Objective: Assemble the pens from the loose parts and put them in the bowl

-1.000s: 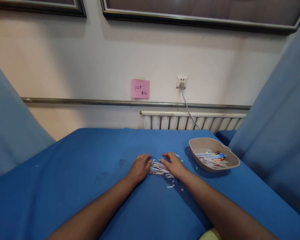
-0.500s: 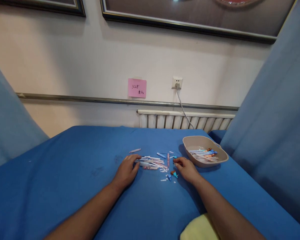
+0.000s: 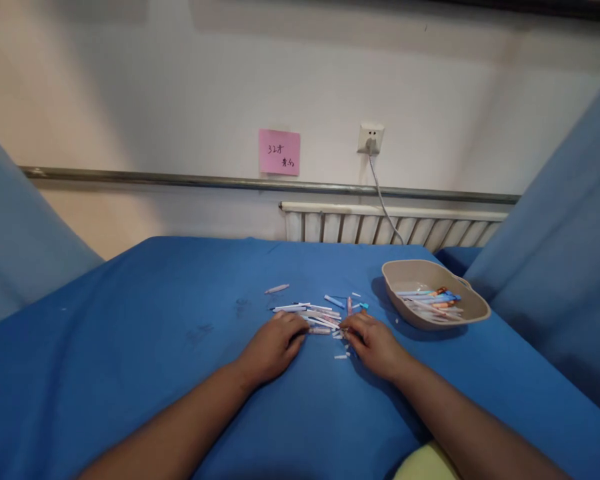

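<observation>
Loose pen parts lie in a heap on the blue cloth: thin white refills (image 3: 321, 308), a pink patterned barrel (image 3: 320, 331) and several small white pieces (image 3: 341, 357). At the heap's left front side is my left hand (image 3: 273, 343), thumb apart from its bent fingers, fingertips close by the parts. My right hand (image 3: 379, 345) is at the right end, fingers drawn together over the small parts. What those fingertips pinch is hidden. Behind the heap lie a blue barrel (image 3: 334, 301) and a turquoise piece (image 3: 364, 306). Farther left lies a pale pink barrel (image 3: 277, 289).
A beige basket (image 3: 403, 317) with several pens inside stands on the right of the blue-covered table (image 3: 145, 333). Behind are a radiator (image 3: 350, 225), a metal rail (image 3: 195, 180) and a plugged-in cable (image 3: 383, 199). Blue curtains (image 3: 570, 253) hang at both sides.
The view has tilted down and come closer. My left hand has moved right and nearer along the heap's front. My right hand has shifted left toward the small parts, covering the blue and brown pieces.
</observation>
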Available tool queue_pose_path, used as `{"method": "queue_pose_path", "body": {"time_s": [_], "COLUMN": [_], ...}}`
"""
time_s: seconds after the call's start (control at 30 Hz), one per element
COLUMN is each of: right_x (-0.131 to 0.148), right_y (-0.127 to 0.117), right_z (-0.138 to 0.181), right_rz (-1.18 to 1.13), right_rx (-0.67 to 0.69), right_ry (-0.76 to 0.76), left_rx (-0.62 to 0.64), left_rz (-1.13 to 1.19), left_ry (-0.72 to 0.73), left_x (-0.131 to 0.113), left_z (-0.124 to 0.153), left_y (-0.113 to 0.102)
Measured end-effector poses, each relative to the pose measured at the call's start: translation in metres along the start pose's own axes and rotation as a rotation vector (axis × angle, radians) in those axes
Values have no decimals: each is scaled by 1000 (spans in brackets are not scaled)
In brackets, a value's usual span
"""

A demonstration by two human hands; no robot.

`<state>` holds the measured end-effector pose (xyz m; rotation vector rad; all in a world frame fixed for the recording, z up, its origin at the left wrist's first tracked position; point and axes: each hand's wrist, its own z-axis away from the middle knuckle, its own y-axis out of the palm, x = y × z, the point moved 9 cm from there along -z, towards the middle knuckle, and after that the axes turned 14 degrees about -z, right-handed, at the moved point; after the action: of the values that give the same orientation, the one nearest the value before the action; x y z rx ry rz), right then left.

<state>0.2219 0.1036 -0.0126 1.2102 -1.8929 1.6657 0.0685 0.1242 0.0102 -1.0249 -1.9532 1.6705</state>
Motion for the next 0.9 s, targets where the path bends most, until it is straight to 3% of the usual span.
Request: {"method": "queue_pose_path", "body": {"time_s": [0.23,0.53,0.73,0.9], "right_x": [8,6,-2,-11], "right_y": [18,21,12,-5], "right_z": [-6,-14,-12,-7], "right_rz": [120,237,233,76], "right_rx": [86,41,-31,-162], "right_ry": [-56,69,81,69], "left_rx": [54,34,40,-50], "left_rz": [-40,75,225,425], "left_ry": [47,-74,-114,-232], "left_x": [-4,9,13,30], "left_z": [0,0,0,0], "left_y": [9,9,10,7]}}
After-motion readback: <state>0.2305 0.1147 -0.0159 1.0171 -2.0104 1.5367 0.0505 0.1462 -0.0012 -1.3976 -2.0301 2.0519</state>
